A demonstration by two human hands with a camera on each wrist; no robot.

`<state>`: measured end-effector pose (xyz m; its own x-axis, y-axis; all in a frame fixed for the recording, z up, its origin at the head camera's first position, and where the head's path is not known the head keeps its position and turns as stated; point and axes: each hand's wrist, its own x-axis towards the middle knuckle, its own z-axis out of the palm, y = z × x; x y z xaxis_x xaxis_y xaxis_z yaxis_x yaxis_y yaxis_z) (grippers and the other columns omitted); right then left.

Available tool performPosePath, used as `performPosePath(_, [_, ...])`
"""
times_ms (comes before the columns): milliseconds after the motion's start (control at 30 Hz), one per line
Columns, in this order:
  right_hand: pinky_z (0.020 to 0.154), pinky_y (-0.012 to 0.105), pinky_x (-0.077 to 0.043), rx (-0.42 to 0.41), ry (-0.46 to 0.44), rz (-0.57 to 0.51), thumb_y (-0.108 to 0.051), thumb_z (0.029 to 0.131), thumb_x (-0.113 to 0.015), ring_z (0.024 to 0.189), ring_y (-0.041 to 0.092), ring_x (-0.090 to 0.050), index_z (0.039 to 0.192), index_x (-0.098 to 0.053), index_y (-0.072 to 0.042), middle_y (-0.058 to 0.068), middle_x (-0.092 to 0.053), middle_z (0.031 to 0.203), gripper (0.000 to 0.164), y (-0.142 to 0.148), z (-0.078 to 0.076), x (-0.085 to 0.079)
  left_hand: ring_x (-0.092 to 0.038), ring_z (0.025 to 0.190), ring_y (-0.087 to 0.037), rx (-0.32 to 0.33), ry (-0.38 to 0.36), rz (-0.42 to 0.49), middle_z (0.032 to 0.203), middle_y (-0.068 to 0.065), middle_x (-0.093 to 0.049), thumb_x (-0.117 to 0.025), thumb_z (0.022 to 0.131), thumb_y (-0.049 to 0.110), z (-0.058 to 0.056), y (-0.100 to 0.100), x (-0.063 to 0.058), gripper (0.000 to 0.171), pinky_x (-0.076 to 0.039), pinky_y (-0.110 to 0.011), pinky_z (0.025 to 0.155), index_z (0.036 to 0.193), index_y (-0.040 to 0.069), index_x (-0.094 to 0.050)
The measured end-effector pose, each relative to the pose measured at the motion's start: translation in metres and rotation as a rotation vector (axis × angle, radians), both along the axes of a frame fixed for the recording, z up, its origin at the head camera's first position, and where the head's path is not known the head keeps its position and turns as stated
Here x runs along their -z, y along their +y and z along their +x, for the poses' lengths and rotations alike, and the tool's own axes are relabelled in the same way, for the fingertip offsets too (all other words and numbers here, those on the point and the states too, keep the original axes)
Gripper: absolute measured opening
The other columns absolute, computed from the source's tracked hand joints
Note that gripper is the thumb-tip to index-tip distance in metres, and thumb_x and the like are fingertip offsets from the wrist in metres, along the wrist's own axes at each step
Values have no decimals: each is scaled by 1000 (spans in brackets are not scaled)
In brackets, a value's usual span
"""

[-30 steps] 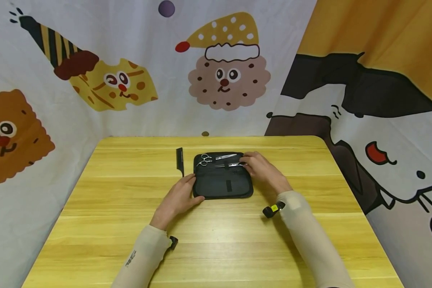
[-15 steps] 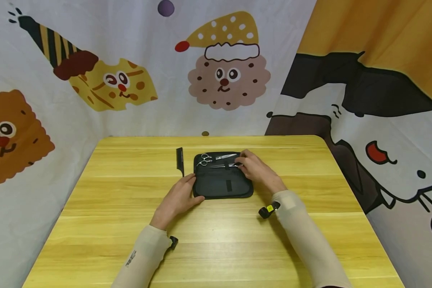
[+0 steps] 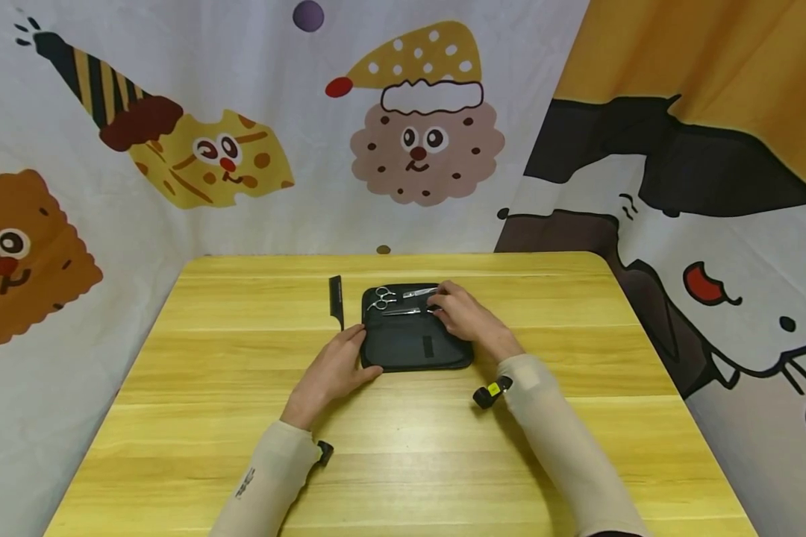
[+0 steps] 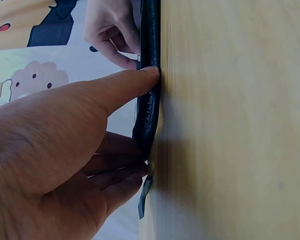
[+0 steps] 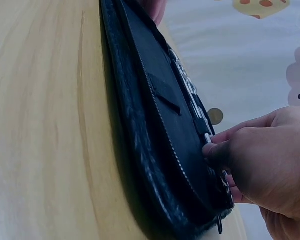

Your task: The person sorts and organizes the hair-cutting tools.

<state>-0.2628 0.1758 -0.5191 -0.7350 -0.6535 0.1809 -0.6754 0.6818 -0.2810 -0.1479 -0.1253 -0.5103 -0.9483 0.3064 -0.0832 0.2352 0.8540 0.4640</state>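
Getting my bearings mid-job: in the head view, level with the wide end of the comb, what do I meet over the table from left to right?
Black comb → black case → upper scissors, ring handles first → right hand.

Counting one left hand (image 3: 332, 367) and one right hand (image 3: 470, 315); two pale sleeves (image 3: 262, 485); two wrist cameras (image 3: 324, 453); one black case (image 3: 396, 349); two pairs of scissors (image 3: 381, 303); one black comb (image 3: 336, 297); one wooden table (image 3: 403, 470); printed behind, four cartoon faces (image 3: 416, 145): one cheese (image 3: 211, 171), one round biscuit (image 3: 426, 168), one square biscuit (image 3: 33, 268) and one animal (image 3: 732, 246); two pointed hats (image 3: 423, 63); one purple dot (image 3: 308, 16)
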Motion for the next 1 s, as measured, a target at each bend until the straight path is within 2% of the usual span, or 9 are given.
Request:
performPosePath(167, [105, 52, -64, 24, -22, 19, -6, 112, -66, 121, 38, -71, 133, -79, 0, 26, -69, 135, 25, -4, 1, 0, -51, 161, -45, -6, -7, 1, 175, -27, -48, -89, 100, 42, 0, 1, -1, 91, -46, -55, 134, 164, -11, -50])
performPosePath(200, [105, 55, -64, 48, -35, 38, -2, 110, -68, 121, 41, -71, 132, -79, 2, 29, -69, 135, 25, -7, 7, -9, -52, 161, -45, -7, -6, 2, 175, -27, -48, -89, 100, 42, 1, 1, -1, 91, -46, -55, 134, 163, -11, -50])
performPosePath(433, [109, 51, -63, 91, -68, 78, -7, 113, -67, 127, 38, -70, 136, -77, 0, 26, -68, 142, 27, -11, 4, -6, -52, 161, -45, -7, 3, 4, 175, -28, -48, -89, 100, 42, 1, 1, 0, 92, -47, -55, 133, 163, -11, -50])
performPosePath(1000, [115, 52, -61, 98, -47, 79, -9, 112, -67, 134, 39, -68, 141, -75, 0, 24, -67, 145, 31, -18, 10, -6, -53, 160, -46, -1, 13, 22, 174, -28, -49, -89, 99, 41, 2, 0, -2, 91, -47, -56, 133, 163, -12, -50])
